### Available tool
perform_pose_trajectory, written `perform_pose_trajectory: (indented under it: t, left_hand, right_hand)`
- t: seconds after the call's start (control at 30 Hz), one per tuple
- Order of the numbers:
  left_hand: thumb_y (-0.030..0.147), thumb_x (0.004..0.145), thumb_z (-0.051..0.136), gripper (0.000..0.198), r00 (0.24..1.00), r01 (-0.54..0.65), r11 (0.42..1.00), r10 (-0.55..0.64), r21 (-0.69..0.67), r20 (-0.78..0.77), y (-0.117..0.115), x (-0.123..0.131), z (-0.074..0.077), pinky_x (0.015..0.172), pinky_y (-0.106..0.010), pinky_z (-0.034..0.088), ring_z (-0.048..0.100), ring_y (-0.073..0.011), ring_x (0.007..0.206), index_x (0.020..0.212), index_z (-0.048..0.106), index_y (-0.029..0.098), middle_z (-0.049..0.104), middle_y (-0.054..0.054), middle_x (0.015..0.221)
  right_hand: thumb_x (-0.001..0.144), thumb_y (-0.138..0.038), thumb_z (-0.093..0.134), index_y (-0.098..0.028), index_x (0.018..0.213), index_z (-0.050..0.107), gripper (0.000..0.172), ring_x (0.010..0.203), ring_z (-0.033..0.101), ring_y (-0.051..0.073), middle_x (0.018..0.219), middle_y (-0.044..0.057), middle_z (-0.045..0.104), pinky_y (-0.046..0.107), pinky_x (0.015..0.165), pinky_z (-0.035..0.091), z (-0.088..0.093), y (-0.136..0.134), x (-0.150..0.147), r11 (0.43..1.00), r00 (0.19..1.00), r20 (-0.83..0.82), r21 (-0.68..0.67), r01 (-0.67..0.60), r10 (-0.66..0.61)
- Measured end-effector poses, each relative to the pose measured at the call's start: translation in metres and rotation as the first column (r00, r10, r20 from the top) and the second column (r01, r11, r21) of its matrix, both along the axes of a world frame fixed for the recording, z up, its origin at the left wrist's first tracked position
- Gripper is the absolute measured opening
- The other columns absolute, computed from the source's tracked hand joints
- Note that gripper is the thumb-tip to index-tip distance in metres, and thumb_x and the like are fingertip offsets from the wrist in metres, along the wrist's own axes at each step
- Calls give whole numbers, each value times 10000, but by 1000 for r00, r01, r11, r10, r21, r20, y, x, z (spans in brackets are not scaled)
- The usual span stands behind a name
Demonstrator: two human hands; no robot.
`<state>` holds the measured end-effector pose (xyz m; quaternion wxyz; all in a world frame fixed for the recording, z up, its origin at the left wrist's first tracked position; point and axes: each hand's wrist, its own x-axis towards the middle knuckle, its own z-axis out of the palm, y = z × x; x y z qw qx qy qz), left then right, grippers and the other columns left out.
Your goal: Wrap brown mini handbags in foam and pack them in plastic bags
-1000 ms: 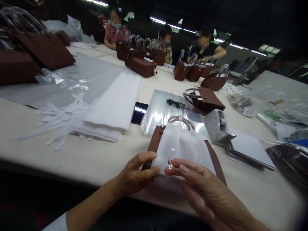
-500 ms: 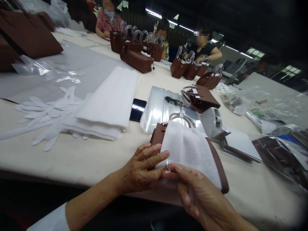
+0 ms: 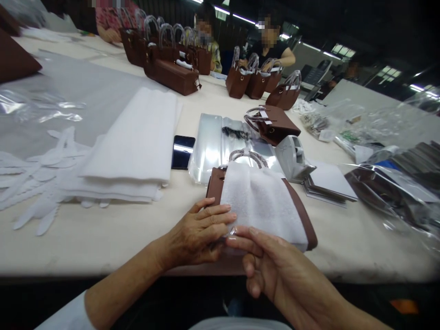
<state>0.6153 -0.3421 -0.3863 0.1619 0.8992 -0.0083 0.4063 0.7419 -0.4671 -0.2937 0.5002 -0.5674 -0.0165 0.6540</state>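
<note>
A brown handbag (image 3: 302,217) lies at the table's near edge with a white foam sheet (image 3: 263,201) wrapped over its face. Its handles (image 3: 252,157), in clear film, point away from me. My left hand (image 3: 199,231) rests on the bag's left side and the sheet's edge, fingers stretched out and flat. Close by, at the sheet's lower left, my right hand (image 3: 264,252) has its thumb and index finger together at a small glossy strip of clear tape (image 3: 233,231). The other right fingers curl under. Where the tape ends is too small to tell.
White foam sheets (image 3: 130,146) are stacked at left beside cut white strips (image 3: 44,178). A phone (image 3: 184,152), clear plastic bags (image 3: 206,146), a tape dispenser (image 3: 292,158) and white cards (image 3: 332,181) lie beyond. More brown handbags (image 3: 172,73) stand farther back, near people.
My view has shifted, so the table's things sit farther left. My left hand lies flatter on the sheet's edge. The right hand stays close beside it with the tape.
</note>
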Motion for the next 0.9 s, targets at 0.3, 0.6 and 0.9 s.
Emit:
perform_pose_trajectory:
  t: [0.3, 0.6, 0.9]
  left_hand:
    - [217, 757, 555, 366, 994, 34, 997, -26, 71, -110, 1, -6, -2, 1046, -423, 275, 450, -207, 1178, 1121, 538, 184, 586, -46, 1172]
    - [240, 786, 537, 353, 975, 88, 993, -69, 81, -212, 8, -7, 2, 1048, -471, 250, 367, -250, 1234, 1139, 538, 224, 514, -67, 1243]
    - [174, 801, 489, 335, 936, 123, 989, -88, 82, -340, 7, -13, 11, 1046, -504, 239, 283, -263, 1284, 1100, 553, 312, 412, -73, 1319]
  right_hand:
    - [810, -341, 546, -151, 934, 605, 235, 527, 518, 84, 960, 91, 623, 197, 412, 443, -5, -8, -7, 991, 983, -134, 8, 130, -128]
    - [619, -424, 725, -163, 922, 518, 450, 511, 583, 98, 777, 91, 678, 170, 488, 440, -8, -43, -9, 988, 937, -346, -156, -9, -46]
    - [775, -100, 573, -182, 960, 590, 203, 712, 582, 98, 839, 29, 617, 178, 653, 487, -30, -55, 27, 741, 50, 976, 194, -642, -212]
